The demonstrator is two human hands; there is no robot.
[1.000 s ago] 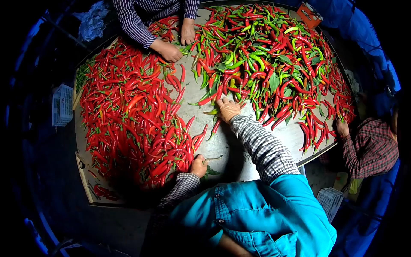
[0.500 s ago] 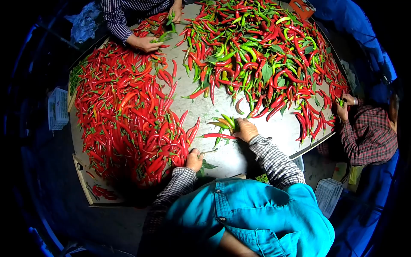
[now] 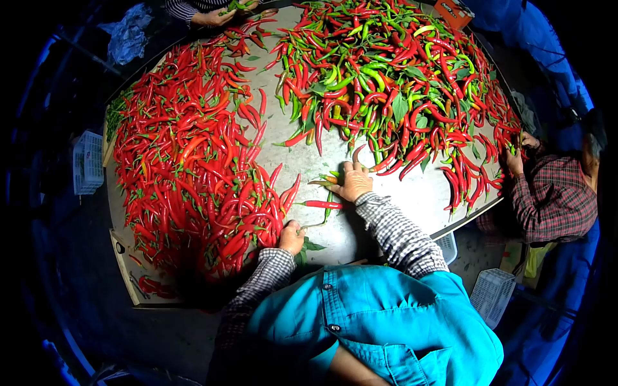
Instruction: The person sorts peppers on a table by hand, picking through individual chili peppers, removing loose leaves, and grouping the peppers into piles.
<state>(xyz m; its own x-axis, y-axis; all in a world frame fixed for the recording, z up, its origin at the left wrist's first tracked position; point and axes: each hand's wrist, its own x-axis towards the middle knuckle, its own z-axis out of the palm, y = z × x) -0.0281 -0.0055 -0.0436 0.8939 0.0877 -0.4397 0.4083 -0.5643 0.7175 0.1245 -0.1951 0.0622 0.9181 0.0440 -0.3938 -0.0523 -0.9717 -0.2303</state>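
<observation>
Two heaps of peppers cover most of the table (image 3: 293, 161): a red heap (image 3: 193, 161) on the left and a mixed heap (image 3: 399, 83) of red and green, with leaves among it, at the upper right. A pale bare strip runs between them. At the near end of this strip, the left hand (image 3: 292, 238) rests against the edge of the red heap, fingers curled in, with a thin stalk (image 3: 314, 225) pinched and pointing right. A dark leaf (image 3: 313, 246) lies just beside it. The right hand (image 3: 355, 184) reaches palm down over the bare surface, fingers partly spread and bent, covering part of a few green peppers (image 3: 331, 177); whether it grips them I cannot tell. One red pepper (image 3: 322, 204) lies just below these, its tip pointing left, and a curved pepper (image 3: 358, 154) sits just beyond the fingertips. Across the table, a person with a striped sleeve (image 3: 181, 11) holds some green pods (image 3: 238, 6). At the right, a person in a plaid shirt (image 3: 566, 199) works at the mixed heap's edge. White crates (image 3: 88, 163) stand on both sides.
</observation>
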